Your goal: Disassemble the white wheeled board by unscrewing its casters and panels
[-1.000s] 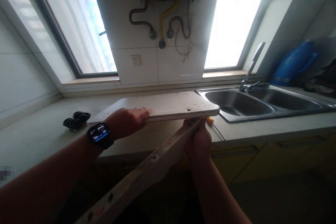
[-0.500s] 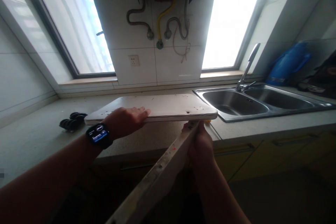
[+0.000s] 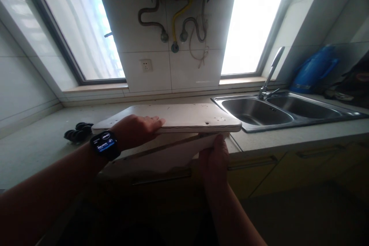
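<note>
A white board point(image 3: 175, 114) with rounded corners and small holes lies level above the counter. My left hand point(image 3: 140, 128), wearing a watch, is on its near left edge. The fingers rest on top; the thumb is hidden. Below the near edge, a second pale panel point(image 3: 164, 157) slants from lower left up to the right, one side ragged. My right hand point(image 3: 215, 155) is closed around its right end, just under the board's right corner. Whether this panel touches the board is hidden.
A double steel sink point(image 3: 253, 113) with a faucet point(image 3: 271, 73) is set in the counter point(image 3: 43, 142) at right. Black round objects point(image 3: 79, 132) sit to the left. A blue jug-like container point(image 3: 313, 69) stands in the back right. Yellowish cabinets with handles point(image 3: 253, 162) run below.
My right hand has turned the lower panel, so its far end swung up and left from pointing toward me to lying along the counter front. The left hand stays on the board.
</note>
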A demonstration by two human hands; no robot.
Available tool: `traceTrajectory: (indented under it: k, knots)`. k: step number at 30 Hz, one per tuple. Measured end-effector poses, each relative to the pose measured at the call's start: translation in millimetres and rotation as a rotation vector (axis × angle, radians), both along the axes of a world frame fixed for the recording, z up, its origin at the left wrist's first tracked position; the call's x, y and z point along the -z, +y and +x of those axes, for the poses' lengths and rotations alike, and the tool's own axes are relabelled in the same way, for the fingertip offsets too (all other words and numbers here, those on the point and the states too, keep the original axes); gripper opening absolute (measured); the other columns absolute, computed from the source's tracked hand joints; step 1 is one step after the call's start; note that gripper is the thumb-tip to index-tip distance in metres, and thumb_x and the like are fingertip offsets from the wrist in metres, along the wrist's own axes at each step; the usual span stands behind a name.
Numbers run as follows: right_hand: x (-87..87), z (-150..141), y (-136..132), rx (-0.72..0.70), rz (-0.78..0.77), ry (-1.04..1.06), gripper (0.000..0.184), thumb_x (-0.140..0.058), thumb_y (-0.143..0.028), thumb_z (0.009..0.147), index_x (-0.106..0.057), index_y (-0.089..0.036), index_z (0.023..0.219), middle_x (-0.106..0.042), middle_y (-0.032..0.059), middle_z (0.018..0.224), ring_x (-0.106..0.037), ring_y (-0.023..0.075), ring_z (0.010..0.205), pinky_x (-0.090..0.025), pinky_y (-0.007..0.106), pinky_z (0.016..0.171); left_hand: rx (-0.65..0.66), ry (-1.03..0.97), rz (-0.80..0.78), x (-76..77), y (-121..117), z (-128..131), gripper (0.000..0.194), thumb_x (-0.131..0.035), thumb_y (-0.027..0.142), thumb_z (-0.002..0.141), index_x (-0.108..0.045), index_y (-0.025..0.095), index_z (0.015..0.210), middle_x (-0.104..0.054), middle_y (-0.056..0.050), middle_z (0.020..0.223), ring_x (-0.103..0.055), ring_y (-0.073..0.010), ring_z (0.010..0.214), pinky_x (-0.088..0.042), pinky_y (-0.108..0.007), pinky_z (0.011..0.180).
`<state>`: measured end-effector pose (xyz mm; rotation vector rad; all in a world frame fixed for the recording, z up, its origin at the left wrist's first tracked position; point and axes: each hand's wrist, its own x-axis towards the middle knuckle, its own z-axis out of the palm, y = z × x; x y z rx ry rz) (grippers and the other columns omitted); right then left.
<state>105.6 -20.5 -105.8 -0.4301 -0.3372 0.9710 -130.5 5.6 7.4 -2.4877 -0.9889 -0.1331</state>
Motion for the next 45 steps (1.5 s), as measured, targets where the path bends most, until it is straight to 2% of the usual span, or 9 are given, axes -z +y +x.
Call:
traceTrajectory:
  k: [3,8,13,18,25,28,32,38,45]
  knots:
    - [0.0,1.5,0.1,0.021,0.011,0.002,0.026,-0.071,-0.042,0.090,-0.062,-0.023,0.106,-0.075,0.0013,0.102,-0.072,0.0162,0.100,-0.054,0.039,0.103,-0.007,0.109,-0.002,-8.3,-3.2,3.4,0.031,-0.045,0.032,0.106,-0.055,0.016,0.131,-0.073,-0.008,0.109,-0.071,-0.0202,0.084,-0.052,-0.030,0.066]
    - [-4.3,2.3,-0.7,0.026,0.006,0.036,0.022,-0.069,-0.041,0.091,-0.062,-0.023,0.102,-0.075,0.0015,0.105,-0.072,0.0169,0.101,-0.052,0.044,0.108,-0.034,0.113,-0.016,-16.5,-7.8,9.0,0.031,-0.048,0.031,0.106,-0.055,0.017,0.133,-0.074,-0.006,0.115,-0.070,-0.0176,0.085,-0.050,-0.027,0.068]
    - [-8.8,3.8,0.9,0.049,-0.019,0.134,0.022,-0.064,-0.040,0.095,-0.063,-0.022,0.108,-0.073,0.0010,0.099,-0.072,0.0170,0.098,-0.054,0.047,0.106,-0.031,0.103,0.052,-15.2,0.0,12.3,0.035,-0.044,0.039,0.107,-0.056,0.020,0.134,-0.076,-0.006,0.107,-0.070,-0.0196,0.075,-0.045,-0.028,0.059]
    - [-13.5,9.0,0.0,0.086,-0.009,0.186,0.023,-0.062,-0.040,0.097,-0.060,-0.022,0.110,-0.070,0.0025,0.101,-0.071,0.0178,0.104,-0.055,0.048,0.107,-0.150,0.108,0.083,-27.5,6.0,21.6,0.049,-0.034,0.051,0.108,-0.057,0.016,0.134,-0.073,-0.007,0.075,-0.070,-0.0230,0.064,-0.038,-0.028,0.052]
    - [-19.2,19.5,-6.3,0.065,-0.054,0.167,0.023,-0.063,-0.040,0.095,-0.059,-0.021,0.108,-0.070,0.0026,0.098,-0.072,0.0184,0.099,-0.056,0.049,0.105,-0.172,0.046,0.049,-37.6,3.3,22.8,0.049,-0.034,0.050,0.109,-0.054,0.013,0.135,-0.074,-0.010,0.079,-0.070,-0.0224,0.067,-0.036,-0.027,0.056]
    - [-18.8,24.6,-10.6,0.045,-0.014,0.117,0.030,-0.068,-0.041,0.092,-0.060,-0.020,0.112,-0.070,0.0027,0.097,-0.073,0.0171,0.096,-0.058,0.044,0.102,-0.177,0.056,0.033,-38.7,4.0,22.1,0.050,-0.035,0.050,0.109,-0.054,0.013,0.136,-0.074,-0.011,0.079,-0.071,-0.0236,0.068,-0.036,-0.028,0.057]
    - [-18.4,36.4,-16.1,0.066,-0.009,0.017,0.032,-0.072,-0.045,0.089,-0.064,-0.019,0.107,-0.071,0.0022,0.094,-0.073,0.0150,0.082,-0.062,0.036,0.087,-0.179,0.054,0.002,-46.5,6.4,22.0,0.049,-0.039,0.050,0.108,-0.055,0.014,0.136,-0.075,-0.011,0.081,-0.070,-0.0238,0.070,-0.037,-0.028,0.059]
    - [-23.8,69.1,-19.0,0.072,-0.113,-0.143,0.037,-0.073,-0.050,0.086,-0.067,-0.018,0.105,-0.072,0.0019,0.085,-0.071,0.0159,0.068,-0.063,0.037,0.072,-0.147,0.051,-0.051,-70.1,2.7,18.8,0.042,-0.044,0.048,0.107,-0.060,0.016,0.128,-0.068,-0.004,0.071,-0.062,-0.0191,0.063,-0.032,-0.026,0.057]
    - [-35.5,92.9,-27.4,0.140,-0.158,-0.179,0.026,-0.066,-0.043,0.093,-0.070,-0.019,0.101,-0.074,0.0023,0.083,-0.074,0.0169,0.069,-0.064,0.035,0.070,-0.153,0.042,-0.133,-93.8,4.4,11.0,0.042,-0.044,0.052,0.103,-0.062,0.019,0.122,-0.062,-0.002,0.068,-0.055,-0.0169,0.057,-0.030,-0.028,0.057]
